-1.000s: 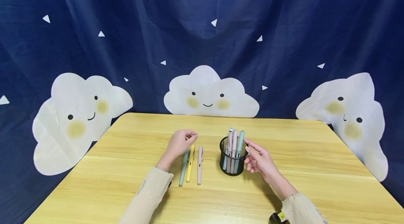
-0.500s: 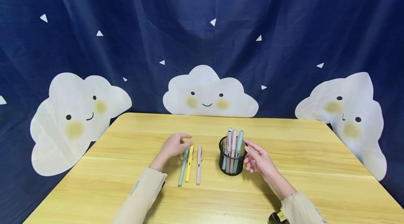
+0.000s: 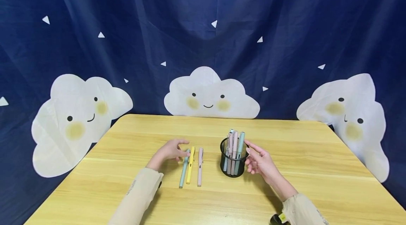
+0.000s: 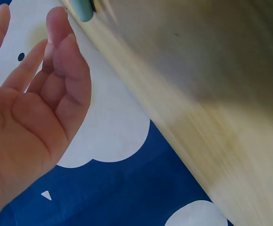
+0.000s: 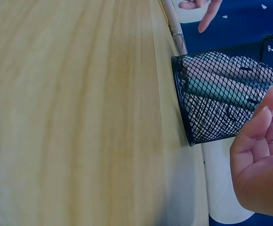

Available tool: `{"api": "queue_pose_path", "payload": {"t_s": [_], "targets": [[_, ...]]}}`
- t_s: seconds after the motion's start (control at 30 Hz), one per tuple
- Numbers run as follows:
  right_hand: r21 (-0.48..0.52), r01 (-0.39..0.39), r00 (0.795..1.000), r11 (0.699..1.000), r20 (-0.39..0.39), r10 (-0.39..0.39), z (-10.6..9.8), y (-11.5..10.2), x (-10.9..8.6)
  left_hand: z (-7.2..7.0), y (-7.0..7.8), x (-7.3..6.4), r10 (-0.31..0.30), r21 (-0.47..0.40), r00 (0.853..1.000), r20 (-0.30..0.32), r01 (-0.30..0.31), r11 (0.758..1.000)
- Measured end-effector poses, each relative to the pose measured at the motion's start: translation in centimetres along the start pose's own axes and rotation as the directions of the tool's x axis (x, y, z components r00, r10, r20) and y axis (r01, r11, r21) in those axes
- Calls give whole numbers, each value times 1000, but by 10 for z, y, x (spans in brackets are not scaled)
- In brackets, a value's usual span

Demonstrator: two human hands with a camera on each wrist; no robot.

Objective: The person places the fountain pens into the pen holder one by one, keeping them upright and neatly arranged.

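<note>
The wooden table (image 3: 317, 168), its far edge (image 3: 279, 119) before a blue curtain (image 3: 203, 24), spreads broadly beyond the left hand (image 3: 172, 149), loose beside the teal pen (image 3: 183, 173), and right hand (image 3: 262, 162), relaxed by the mesh cup (image 3: 242, 168)

Curtain (image 3: 177, 17): far, dark blue; white triangles (image 3: 214, 24);
Clouds (image 3: 207, 86): left, middle, right; smiling;
Table (image 3: 317, 147): pale wood; nearer

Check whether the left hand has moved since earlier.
Yes: against the yellow pen, the left hand has shifted left and slightly down the head view.
</note>
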State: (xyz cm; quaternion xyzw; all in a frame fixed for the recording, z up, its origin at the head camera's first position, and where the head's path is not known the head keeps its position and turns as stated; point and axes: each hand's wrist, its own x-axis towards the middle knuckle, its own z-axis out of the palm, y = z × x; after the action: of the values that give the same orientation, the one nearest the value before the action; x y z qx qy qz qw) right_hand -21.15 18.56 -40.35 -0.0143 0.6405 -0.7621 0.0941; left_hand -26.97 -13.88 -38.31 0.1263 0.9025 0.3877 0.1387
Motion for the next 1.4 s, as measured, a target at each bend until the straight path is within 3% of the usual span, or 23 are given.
{"api": "queue_pose_path", "payload": {"t_s": [0.23,0.63,1.07,1.4], "targets": [[4,-3,1000,1000,-5,3,0,1,0,-1,-8,-1,-72,-68,995,64,77,995],[2,2,1000,1000,4,-2,-2,1,-1,-3,-19,5,-97,-121,976,197,122,985],[2,3,1000,1000,6,-3,-1,2,0,2,-21,4,-156,-103,955,254,187,977],[1,3,1000,1000,-2,-3,0,2,0,5,-17,-1,-210,-184,930,303,273,944]]}}
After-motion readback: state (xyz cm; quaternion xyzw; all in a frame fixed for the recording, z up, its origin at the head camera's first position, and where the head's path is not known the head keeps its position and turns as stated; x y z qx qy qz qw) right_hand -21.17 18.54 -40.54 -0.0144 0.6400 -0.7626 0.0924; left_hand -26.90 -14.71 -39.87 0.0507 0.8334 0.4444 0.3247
